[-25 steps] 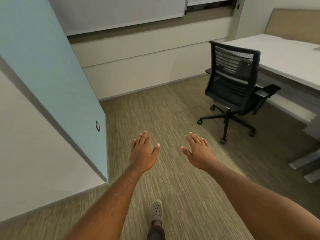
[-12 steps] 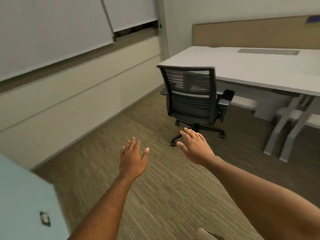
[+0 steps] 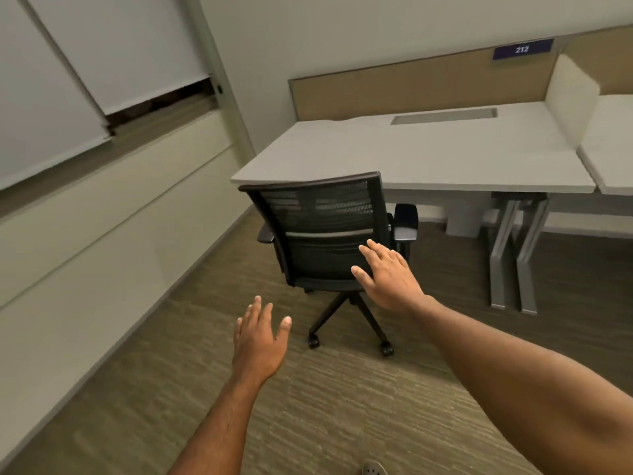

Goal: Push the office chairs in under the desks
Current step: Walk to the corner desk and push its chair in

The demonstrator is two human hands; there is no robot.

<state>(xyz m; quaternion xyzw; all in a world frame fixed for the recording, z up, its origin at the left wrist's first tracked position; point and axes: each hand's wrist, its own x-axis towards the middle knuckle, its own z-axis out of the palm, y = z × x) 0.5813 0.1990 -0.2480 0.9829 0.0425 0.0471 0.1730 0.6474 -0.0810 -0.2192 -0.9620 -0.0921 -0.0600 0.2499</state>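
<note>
right hand (image 3: 388, 275): stretched forward, palm down, fingers spread and holding nothing; in the head view it overlaps the lower right of the chair's mesh back, and contact cannot be told.
left hand (image 3: 259, 341): lower and nearer the camera, fingers loosely apart and empty, over the carpet and clear of the chair.
office chair (image 3: 325, 234): black, mesh-backed, on a wheeled star base, its back turned to the camera; it stands at the front left corner of the desk, seat not tucked under, armrests to either side.
desk (image 3: 428, 156): white top on grey metal legs, tan panel behind, with a grey cable slot near the back edge.
sign (image 3: 522, 49): blue plate reading 212 on the panel.
floor (image 3: 342, 406): striped brown carpet.
wall on left: roller blinds (image 3: 120, 53) lowered over a window.
</note>
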